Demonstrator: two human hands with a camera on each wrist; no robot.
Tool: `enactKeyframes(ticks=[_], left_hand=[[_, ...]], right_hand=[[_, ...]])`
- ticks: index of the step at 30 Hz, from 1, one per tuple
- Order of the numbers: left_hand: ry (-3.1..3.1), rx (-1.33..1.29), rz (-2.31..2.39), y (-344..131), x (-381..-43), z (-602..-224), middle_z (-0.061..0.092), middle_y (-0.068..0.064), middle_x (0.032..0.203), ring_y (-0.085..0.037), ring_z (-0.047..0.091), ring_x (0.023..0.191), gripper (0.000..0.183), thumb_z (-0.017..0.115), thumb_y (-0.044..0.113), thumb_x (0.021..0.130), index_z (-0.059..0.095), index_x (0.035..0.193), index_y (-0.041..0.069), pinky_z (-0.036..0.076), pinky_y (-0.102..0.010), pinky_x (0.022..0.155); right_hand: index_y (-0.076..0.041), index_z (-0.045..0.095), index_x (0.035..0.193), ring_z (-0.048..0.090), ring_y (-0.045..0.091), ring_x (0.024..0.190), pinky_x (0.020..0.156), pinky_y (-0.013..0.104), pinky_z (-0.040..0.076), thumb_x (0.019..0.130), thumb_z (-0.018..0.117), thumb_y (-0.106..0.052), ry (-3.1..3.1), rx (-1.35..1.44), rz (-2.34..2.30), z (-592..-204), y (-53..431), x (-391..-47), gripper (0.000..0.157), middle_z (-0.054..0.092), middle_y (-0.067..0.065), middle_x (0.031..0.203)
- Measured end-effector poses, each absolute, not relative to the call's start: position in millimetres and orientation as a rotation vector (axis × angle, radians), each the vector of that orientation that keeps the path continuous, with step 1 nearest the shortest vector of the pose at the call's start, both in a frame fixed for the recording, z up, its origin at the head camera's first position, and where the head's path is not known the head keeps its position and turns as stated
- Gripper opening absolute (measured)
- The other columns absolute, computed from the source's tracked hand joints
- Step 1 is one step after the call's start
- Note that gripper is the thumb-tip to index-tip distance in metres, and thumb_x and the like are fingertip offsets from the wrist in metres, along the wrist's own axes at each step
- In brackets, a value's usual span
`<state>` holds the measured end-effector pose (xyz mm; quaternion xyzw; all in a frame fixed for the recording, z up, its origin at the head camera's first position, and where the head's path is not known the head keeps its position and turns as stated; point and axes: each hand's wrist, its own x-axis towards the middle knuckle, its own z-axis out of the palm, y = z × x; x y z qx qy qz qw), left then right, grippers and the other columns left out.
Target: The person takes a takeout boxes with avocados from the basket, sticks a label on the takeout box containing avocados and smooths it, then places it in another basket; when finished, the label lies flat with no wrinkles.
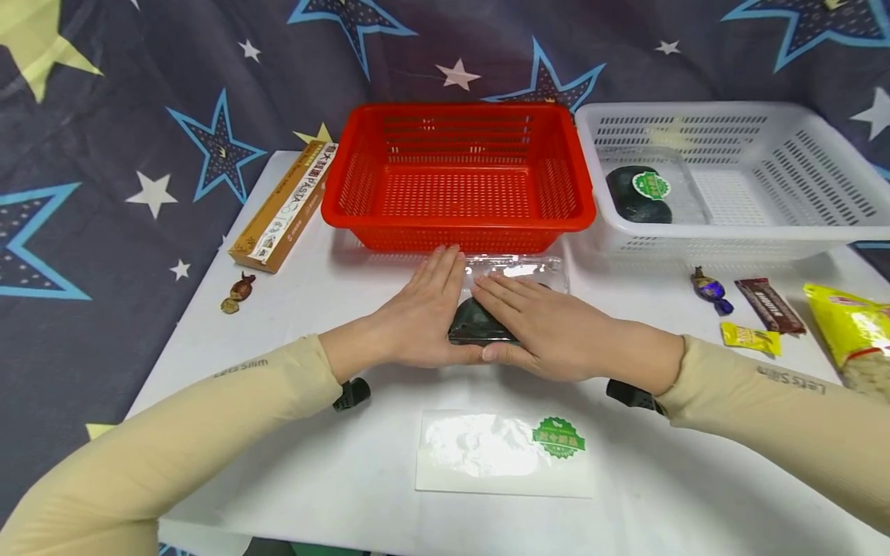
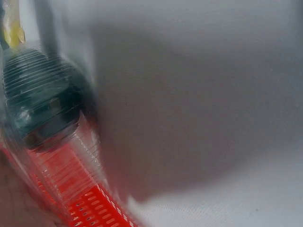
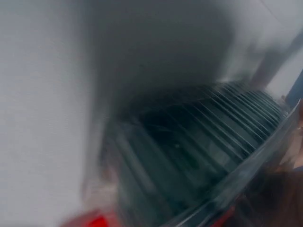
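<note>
With fingers straight, the left hand (image 1: 420,320) and right hand (image 1: 545,328) brace the clear box (image 1: 518,266), at six o'clock of the red basket (image 1: 455,222), from nine and three o'clock, apparently balancing pressure.

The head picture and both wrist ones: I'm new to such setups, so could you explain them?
There is no machine: a person's bare left hand and right hand serve as the grip. The wide picture comes from a camera worn on the head; the blurry two come from wrist cameras. Both hands rest against a clear plastic pack with something dark green inside, touching rather than grasping it. Behind stand a red basket and a white basket. On the table, a white sheet lies nearer the person, a pasta box at the left, and wrapped sweets on both sides.
</note>
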<state>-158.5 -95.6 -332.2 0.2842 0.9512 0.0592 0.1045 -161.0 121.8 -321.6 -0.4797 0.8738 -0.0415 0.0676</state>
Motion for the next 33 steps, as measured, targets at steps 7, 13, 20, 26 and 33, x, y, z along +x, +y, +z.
enactKeyframes(ticks=[7,13,20,26,33], left_hand=[[2.813,0.839,0.128,-95,-159,-331,-0.006,-0.023,0.157,-0.036,-0.007,0.144,0.122,0.048,0.077,0.077,-0.003,0.149,-0.007,0.0,-0.041,0.116],[2.824,0.823,0.108,-93,-159,-330,-0.004,-0.023,0.157,-0.032,-0.006,0.145,0.121,0.045,0.078,0.078,-0.002,0.149,-0.006,0.0,-0.039,0.116],[2.806,0.786,0.128,-94,-158,-328,-0.007,-0.021,0.157,-0.031,-0.008,0.145,0.123,0.046,0.08,0.076,-0.004,0.149,-0.005,0.002,-0.039,0.116],[2.803,0.785,0.137,-94,-158,-327,-0.008,-0.022,0.157,-0.032,-0.008,0.145,0.124,0.046,0.081,0.076,-0.004,0.149,-0.005,0.004,-0.041,0.116],[2.797,0.808,0.14,-93,-157,-328,-0.007,-0.022,0.157,-0.032,-0.008,0.145,0.125,0.045,0.082,0.075,-0.003,0.15,-0.005,0.004,-0.041,0.116]], right_hand=[[-0.002,0.013,0.152,0.007,0.029,0.145,0.114,0.048,0.017,0.096,0.03,-0.061,2.643,-1.369,-0.109,-323,111,-163,0.082,0.009,0.014,0.158],[-0.005,0.01,0.153,0.004,0.025,0.146,0.115,0.048,0.014,0.098,0.031,-0.058,2.625,-1.394,-0.162,-326,119,-162,0.079,0.005,0.01,0.159],[-0.004,0.019,0.151,0.011,0.026,0.145,0.115,0.047,0.016,0.099,0.036,-0.053,2.601,-1.467,-0.201,-325,133,-158,0.074,0.014,0.009,0.159],[-0.003,0.025,0.15,0.019,0.027,0.144,0.114,0.045,0.018,0.099,0.044,-0.046,2.593,-1.526,-0.239,-323,147,-153,0.07,0.022,0.01,0.157],[-0.003,0.031,0.148,0.024,0.029,0.142,0.114,0.042,0.022,0.097,0.053,-0.037,2.587,-1.558,-0.285,-322,161,-146,0.065,0.029,0.01,0.154]])
